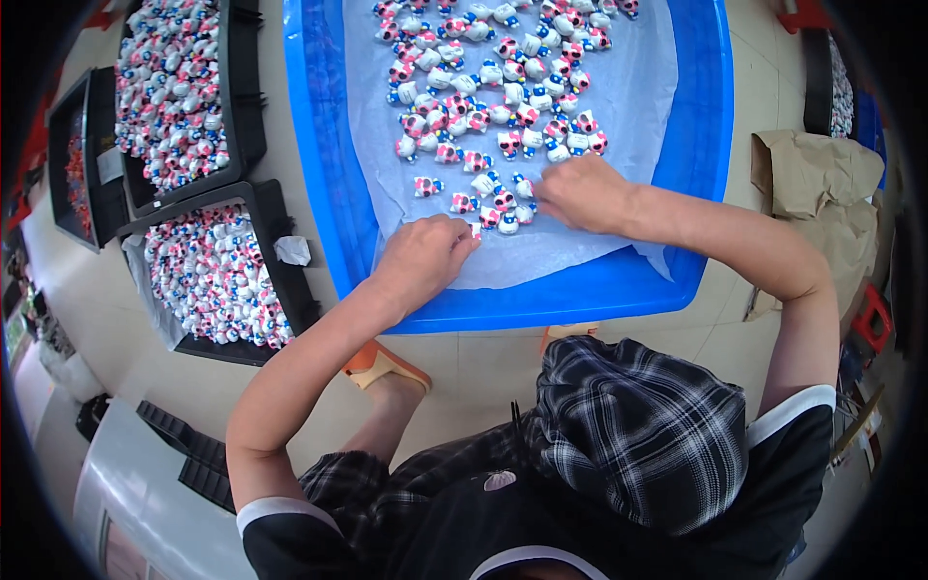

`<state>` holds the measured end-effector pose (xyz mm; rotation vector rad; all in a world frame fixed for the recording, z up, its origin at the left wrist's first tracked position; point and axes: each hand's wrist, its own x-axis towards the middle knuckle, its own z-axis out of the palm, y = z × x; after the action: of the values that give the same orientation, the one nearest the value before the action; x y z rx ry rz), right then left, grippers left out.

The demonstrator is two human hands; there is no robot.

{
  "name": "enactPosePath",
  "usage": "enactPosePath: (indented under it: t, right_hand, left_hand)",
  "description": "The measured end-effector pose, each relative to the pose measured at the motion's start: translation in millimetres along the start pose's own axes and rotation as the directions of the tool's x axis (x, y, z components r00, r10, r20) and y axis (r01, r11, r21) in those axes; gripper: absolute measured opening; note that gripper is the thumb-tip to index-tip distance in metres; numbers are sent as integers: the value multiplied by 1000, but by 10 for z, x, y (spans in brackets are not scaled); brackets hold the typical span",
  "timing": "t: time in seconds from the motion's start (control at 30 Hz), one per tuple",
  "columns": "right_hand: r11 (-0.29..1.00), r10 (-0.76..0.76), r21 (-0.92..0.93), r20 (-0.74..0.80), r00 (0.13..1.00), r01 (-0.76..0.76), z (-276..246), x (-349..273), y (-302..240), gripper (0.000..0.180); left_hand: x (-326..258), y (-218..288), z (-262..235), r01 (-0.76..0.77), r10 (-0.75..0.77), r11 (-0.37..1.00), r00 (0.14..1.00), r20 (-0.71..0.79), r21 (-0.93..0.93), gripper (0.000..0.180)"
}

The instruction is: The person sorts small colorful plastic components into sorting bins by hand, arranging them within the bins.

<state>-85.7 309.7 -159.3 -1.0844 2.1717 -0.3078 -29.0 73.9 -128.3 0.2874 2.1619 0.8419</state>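
Observation:
Small white, pink and blue toy figurines (503,200) lie spread over a thin whitish sheet (628,106) that lines a large blue tray (711,58). At the tray's near left part, my left hand (425,255) is closed in a pinch. A bit of a figurine (476,230) shows at its fingertips; the rest is hidden. My right hand (583,196) rests low over the sheet, fingers curled and closed, beside a loose cluster of figurines. Whatever its fingers hold is hidden. Farther off, many more figurines (512,92) lie in a dense patch, some face up, some face down.
Black crates (248,87) heaped with similar figurines stand on the floor at left; a crumpled white paper (292,250) lies against one. Brown paper (817,174) and a red stool (874,319) are at right. My knee (638,425) is close below the tray.

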Motion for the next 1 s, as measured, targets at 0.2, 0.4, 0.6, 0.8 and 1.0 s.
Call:
enactPosePath:
  t: [0.2,0.4,0.6,0.8,1.0]
  right_hand:
    - [988,149,121,-561,814,-98,-353,909,231,16]
    - [977,184,25,-609,771,-213,-379,1398,326,23]
    - [987,136,25,-656,743,-159,-565,1275,354,23]
    - [994,-6,-83,-697,717,-72,-391,1284,440,23]
    - [874,208,483,-459,864,46,-608,982,232,22]
  left_hand:
    - [119,74,-104,46,-46,998,999,-19,33,25]
    - [300,-12,-157,104,-151,949,979,-140,-298,26]
    - [463,-97,-171,124,-309,547,949,-62,-828,32]
    - [563,-38,-152,64,-440,312,894,-85,-948,33]
    - [649,48,-206,-97,-488,234,849,-203,-967,40]
